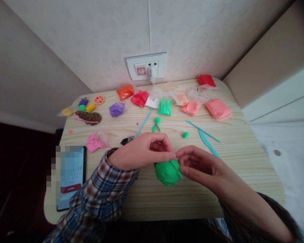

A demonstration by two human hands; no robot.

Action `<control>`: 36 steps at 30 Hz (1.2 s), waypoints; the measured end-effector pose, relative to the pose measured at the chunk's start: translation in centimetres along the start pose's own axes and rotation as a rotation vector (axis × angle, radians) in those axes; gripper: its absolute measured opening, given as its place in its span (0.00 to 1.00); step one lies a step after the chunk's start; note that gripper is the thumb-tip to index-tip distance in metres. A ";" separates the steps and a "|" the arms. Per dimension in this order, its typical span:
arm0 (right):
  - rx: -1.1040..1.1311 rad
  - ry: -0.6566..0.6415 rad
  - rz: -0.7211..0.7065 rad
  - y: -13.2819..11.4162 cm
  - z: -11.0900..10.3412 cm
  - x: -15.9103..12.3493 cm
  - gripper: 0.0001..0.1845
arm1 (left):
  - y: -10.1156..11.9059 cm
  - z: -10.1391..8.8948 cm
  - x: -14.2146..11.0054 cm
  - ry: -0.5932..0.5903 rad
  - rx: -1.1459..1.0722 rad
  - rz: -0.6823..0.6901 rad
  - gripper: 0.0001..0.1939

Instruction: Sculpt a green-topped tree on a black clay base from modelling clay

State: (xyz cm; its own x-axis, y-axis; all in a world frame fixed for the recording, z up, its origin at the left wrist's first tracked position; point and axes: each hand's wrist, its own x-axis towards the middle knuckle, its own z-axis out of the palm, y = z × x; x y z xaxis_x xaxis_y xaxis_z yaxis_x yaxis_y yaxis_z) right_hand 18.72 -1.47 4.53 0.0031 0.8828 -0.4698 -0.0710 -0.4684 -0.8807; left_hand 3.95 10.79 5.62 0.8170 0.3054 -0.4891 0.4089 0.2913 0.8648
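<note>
At the lower left of the frame a phone (77, 175) is seen lying on the pale wooden surface (172, 206), partly masked by pixelation. A green clay-like ball (167, 173) is located just below the centre of the frame and is touched by both hands. The left hand (143, 152), plaid-sleeved, is held with fingers curled and thumb tip at the ball's top; whether anything is pinched cannot be told. The right hand (205, 165) is bent around the ball's right edge, thumb against a raised green strip; a firm grip cannot be confirmed.

Beyond the hands, a small green ball (185, 135) is noted right of centre, beside a blue knife-shaped tool (208, 142) and a thin blue stick (205, 131), which are crossed or nearly so. A pink packet (94, 143) is placed at centre left. Farther back, a brown coiled piece (91, 117), a purple packet (117, 109) and a green packet (165, 106) are observed. A wall socket (145, 66) is mounted at upper centre.
</note>
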 end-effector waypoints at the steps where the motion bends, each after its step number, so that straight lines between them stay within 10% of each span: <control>1: -0.025 -0.005 0.009 -0.2 0.0 0.0 0.16 | 0.0 0.0 0.0 -0.001 -0.005 -0.002 0.14; 36: 0.144 -0.002 -0.041 0.2 0.0 0.2 0.13 | 0.4 0.4 0.7 0.063 0.040 0.148 0.05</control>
State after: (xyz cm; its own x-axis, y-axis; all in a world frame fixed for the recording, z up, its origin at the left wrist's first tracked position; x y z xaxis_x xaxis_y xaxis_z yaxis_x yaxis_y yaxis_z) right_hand 18.67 -1.44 4.26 0.0069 0.9011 -0.4335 -0.2130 -0.4222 -0.8811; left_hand 4.80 10.73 5.65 0.8431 0.3987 -0.3608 0.3025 0.2031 0.9313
